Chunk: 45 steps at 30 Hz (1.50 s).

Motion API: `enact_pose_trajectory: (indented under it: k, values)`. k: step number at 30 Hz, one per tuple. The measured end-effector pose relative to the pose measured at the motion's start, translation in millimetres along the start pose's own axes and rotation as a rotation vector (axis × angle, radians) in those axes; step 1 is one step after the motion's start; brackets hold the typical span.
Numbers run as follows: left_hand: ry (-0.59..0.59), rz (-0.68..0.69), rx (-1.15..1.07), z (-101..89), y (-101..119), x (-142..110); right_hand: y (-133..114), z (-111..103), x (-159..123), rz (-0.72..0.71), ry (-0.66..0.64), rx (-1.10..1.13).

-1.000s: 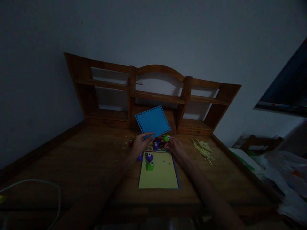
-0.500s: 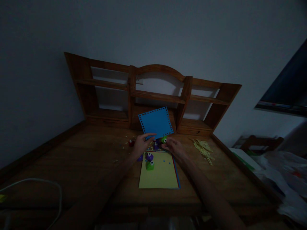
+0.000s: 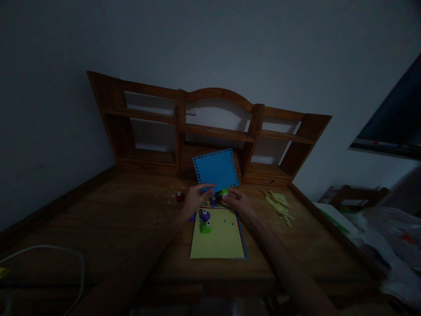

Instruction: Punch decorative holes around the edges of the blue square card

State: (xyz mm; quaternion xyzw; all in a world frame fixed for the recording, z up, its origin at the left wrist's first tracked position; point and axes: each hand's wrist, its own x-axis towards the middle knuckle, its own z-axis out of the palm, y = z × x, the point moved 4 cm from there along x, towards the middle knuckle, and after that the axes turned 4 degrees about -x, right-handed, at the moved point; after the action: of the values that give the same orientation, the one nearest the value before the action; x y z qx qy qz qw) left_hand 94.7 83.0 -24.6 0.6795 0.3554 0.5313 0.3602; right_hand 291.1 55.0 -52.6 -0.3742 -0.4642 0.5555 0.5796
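A blue paper sheet (image 3: 216, 169), with punched holes along its edges, stands tilted up above the desk. My left hand (image 3: 194, 198) pinches its lower left edge between thumb and fingers. At its lower right edge, my right hand (image 3: 238, 201) is closed around a green craft punch (image 3: 224, 193) with an eye on it. Whether the paper sits inside the punch is too small to tell. A purple punch (image 3: 213, 200) lies between my hands. Closer to me, another purple punch (image 3: 204, 215) and a green punch (image 3: 206, 227) rest on a yellow paper sheet (image 3: 219, 243). Left of my left hand is a red punch (image 3: 180, 196).
Punched yellow paper strips (image 3: 279, 206) lie on the right of the wooden desk (image 3: 131, 219). Small yellow bits are scattered near the red punch. A wooden shelf unit (image 3: 217, 131) stands at the back. A white cable (image 3: 55, 248) hangs at front left.
The blue sheet has shifted slightly right, and its tilt has changed a little. My right hand and the green punch have turned slightly; both hands keep their hold.
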Motion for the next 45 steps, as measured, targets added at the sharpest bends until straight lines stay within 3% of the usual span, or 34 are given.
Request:
enact_pose_trajectory:
  k: [12, 21, 35, 45]
  values:
    - [-0.008, 0.06, 0.068, -0.8, 9.3, -1.7, 1.4, -2.0, -1.6, 0.022, 0.042, 0.021]
    - [-0.04, 0.076, 0.074, 1.0, 5.7, -1.3, -3.1, 6.1, -5.5, 0.017, -0.083, -0.053]
    - [-0.101, 0.094, 0.104, 5.2, 2.5, -1.0, 5.5, -1.6, 0.1, 0.027, -0.075, -0.093]
    - [-0.134, 0.128, 0.127, 7.0, 3.0, -4.2, 11.0, -4.7, 4.2, 0.025, -0.036, 0.015]
